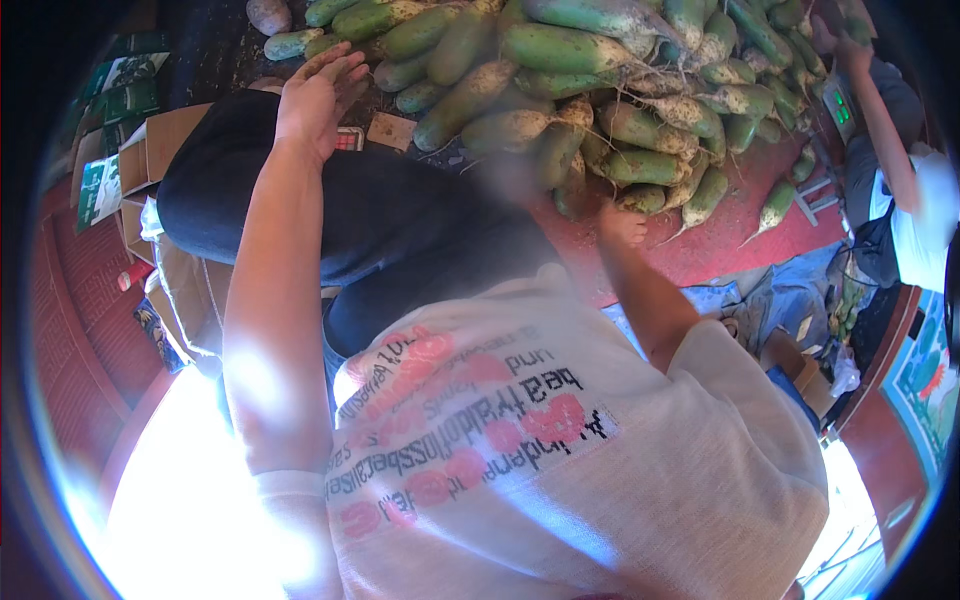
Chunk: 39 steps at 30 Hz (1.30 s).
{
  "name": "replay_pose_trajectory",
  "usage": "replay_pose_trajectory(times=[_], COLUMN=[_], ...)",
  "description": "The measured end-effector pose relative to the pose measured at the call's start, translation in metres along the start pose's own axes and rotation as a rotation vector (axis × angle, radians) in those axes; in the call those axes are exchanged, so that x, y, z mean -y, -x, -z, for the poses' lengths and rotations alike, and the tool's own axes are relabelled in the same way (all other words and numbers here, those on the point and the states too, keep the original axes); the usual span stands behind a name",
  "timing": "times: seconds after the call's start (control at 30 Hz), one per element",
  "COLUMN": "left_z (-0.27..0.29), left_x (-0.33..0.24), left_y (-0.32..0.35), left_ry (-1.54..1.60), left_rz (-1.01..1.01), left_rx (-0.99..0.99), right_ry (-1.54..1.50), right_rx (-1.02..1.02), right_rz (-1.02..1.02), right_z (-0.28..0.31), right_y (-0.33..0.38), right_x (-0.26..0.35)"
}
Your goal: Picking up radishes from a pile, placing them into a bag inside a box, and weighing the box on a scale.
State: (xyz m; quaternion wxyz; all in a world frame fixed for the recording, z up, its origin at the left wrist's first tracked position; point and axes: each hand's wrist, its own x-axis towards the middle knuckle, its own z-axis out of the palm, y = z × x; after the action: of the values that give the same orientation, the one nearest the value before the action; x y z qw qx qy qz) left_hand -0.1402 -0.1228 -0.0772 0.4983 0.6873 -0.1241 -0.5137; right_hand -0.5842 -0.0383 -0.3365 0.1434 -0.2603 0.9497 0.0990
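A large heap of green radishes (570, 48), soil-smeared with pale root ends, fills the top of the head view. My left hand (322, 98) is held flat over my dark-trousered knee, at the heap's left edge, its fingers stretched out and nothing in it. At the heap's near side my right hand (622, 224) is closed, its curled fingers against the lower end of an upright, slightly blurred radish (572, 180). Part of those fingers is hidden. Right beside this hand lie more radishes (640, 198).
A red mat (720, 250) lies under the heap, with a loose radish (775, 208) on it. Another person's arm (885, 130) reaches in at the right, near a device with a green-lit display (838, 108). Open cardboard boxes (170, 145) stand to the left.
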Motion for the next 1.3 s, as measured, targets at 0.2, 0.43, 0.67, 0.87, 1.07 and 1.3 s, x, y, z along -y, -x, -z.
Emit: replay_pose_trajectory(times=[0.2, 0.43, 0.67, 0.87, 1.07, 1.3], left_z=[-0.001, -0.014, -0.005, -0.036, -0.061, -0.062], left_x=[0.001, 0.002, -0.003, -0.002, 0.002, -0.022], left_y=[0.007, 0.008, 0.001, 0.009, 0.053, 0.069], left_ry=[-0.016, -0.026, 0.018, -0.186, -0.133, 0.365], left_rz=[-0.019, -0.018, -0.029, -0.191, -0.140, -0.244], left_rx=[0.007, 0.041, 0.092, 0.398, 0.853, 0.651], right_ry=[0.063, 0.183, -0.420, -0.747, -0.877, -0.953], right_rx=[-0.012, 0.197, 0.981, 1.195, 1.686, 1.229], right_rz=[0.930, 0.689, 0.603, 0.752, 0.685, 0.848], right_z=[0.001, -0.013, 0.155, 0.268, 0.278, 0.293], right_y=[0.056, 0.034, 0.027, 0.056, 0.105, 0.187], right_x=[0.015, 0.025, -0.020, 0.041, 0.119, 0.168])
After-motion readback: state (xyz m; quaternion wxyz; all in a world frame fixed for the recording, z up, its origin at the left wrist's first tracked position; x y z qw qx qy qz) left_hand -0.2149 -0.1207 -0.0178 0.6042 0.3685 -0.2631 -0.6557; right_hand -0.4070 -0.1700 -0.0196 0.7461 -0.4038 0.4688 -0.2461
